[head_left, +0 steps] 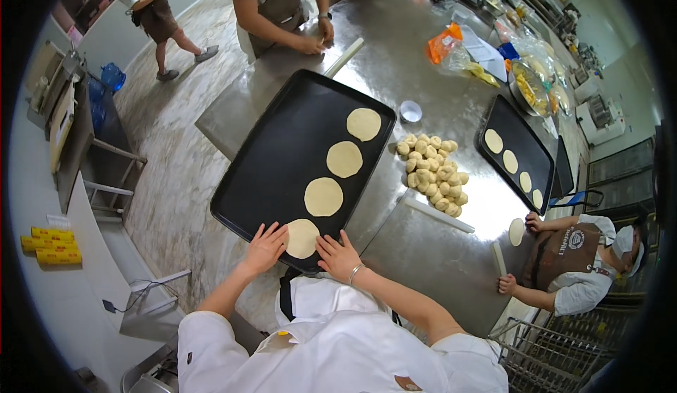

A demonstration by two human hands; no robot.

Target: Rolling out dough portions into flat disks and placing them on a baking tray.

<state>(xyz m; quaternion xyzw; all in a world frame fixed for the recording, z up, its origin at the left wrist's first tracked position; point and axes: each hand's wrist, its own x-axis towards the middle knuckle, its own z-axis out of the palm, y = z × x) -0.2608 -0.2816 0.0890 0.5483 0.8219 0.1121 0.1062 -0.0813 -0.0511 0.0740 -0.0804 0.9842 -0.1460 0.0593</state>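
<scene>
A large black baking tray [271,149] lies in front of me, partly on the steel table. Four flat dough rounds form a slanting row along its right side. At the near end, a dough round [302,239] lies between my hands. My left hand [266,249] touches its left edge with fingers stretched out. At its right edge rests my right hand [339,257], a bracelet on the wrist, its fingers also spread. Beyond lie the other dough rounds [324,197], flat and apart from one another.
Dough balls [434,171] are heaped on the steel table [395,234], beside a small white cup [410,111] and a pale rolling pin [440,214]. At right, a co-worker [575,252] holds a rolling pin near a second black tray [518,146]. Another person [278,12] stands across the table.
</scene>
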